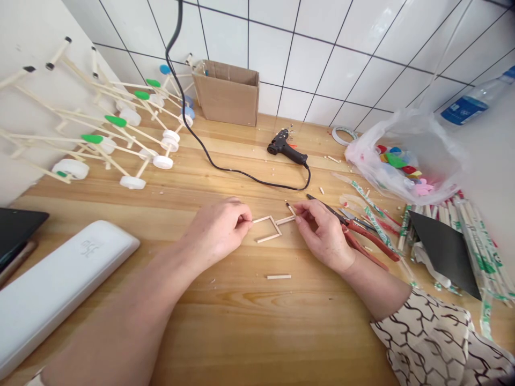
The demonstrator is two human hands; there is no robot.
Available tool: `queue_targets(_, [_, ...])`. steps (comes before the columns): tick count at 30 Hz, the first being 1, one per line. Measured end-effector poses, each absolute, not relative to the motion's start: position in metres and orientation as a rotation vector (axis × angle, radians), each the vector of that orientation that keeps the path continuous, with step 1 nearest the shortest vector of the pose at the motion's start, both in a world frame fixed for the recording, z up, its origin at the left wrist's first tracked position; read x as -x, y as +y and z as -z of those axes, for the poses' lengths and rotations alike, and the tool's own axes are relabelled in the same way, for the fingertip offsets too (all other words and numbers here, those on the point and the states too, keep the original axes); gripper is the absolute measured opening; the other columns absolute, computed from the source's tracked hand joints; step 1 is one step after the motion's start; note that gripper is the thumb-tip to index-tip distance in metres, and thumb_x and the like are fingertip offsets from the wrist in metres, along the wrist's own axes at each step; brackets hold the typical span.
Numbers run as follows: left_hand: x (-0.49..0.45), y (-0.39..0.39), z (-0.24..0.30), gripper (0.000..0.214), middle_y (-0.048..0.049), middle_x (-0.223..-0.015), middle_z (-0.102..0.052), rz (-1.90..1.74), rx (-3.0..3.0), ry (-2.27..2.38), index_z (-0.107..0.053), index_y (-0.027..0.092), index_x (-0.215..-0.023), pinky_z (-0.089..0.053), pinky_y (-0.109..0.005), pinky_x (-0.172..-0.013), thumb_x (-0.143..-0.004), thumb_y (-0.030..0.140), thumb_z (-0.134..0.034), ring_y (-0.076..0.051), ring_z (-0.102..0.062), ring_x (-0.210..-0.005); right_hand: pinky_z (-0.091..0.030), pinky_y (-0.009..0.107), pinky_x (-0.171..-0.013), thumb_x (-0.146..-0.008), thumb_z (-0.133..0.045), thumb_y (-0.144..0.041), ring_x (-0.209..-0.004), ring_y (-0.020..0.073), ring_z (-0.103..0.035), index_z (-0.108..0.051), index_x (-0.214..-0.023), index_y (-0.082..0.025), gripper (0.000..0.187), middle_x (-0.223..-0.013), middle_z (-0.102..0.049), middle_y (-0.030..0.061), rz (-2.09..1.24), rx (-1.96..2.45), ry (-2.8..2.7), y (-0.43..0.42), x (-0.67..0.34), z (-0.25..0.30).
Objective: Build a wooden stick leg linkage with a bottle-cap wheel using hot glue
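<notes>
A small frame of short wooden sticks (270, 227) lies on the wooden table (257, 321). My left hand (219, 228) pinches the frame's left end, fingers curled closed. My right hand (322, 230) pinches a short stick (286, 219) at the frame's right end. Red-handled pliers (362, 233) lie right behind my right hand; whether the hand touches them is unclear. One loose stick piece (278, 276) lies nearer me on the table.
A black glue gun (286, 149) with its cord lies at the back. A cardboard box (227, 92) stands by the tiled wall. Stick-and-cap models (120, 128) sit at the left, a white case (52, 284) near left, a bag of caps (406, 161) and wrapped chopsticks (475, 236) right.
</notes>
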State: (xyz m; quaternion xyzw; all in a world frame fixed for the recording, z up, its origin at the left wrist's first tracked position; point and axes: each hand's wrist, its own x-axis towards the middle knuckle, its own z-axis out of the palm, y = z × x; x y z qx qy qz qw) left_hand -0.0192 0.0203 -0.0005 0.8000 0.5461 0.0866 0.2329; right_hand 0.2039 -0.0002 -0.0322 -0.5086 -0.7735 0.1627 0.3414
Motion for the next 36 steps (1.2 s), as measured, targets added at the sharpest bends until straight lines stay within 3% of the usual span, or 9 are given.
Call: queue_targets(36, [0.0188,0.0199,0.0015,0.016,-0.0024,-0.078,-0.066,-0.281,-2.198,1.494,-0.063,0.020,-0.072,-0.040,-0.027,-0.060,-0.078,0.022,-0.049,-0.018,-0.059,-0.070,-0.051,0.034,-0.069,-0.084,-0.050,-0.013,-0.073,0.0182,-0.059,-0.057,-0.101,-0.019,0.019,-0.087,-0.061,0.0061,-0.403,1.323,-2.020,-0.0010,-0.2037,0.0316])
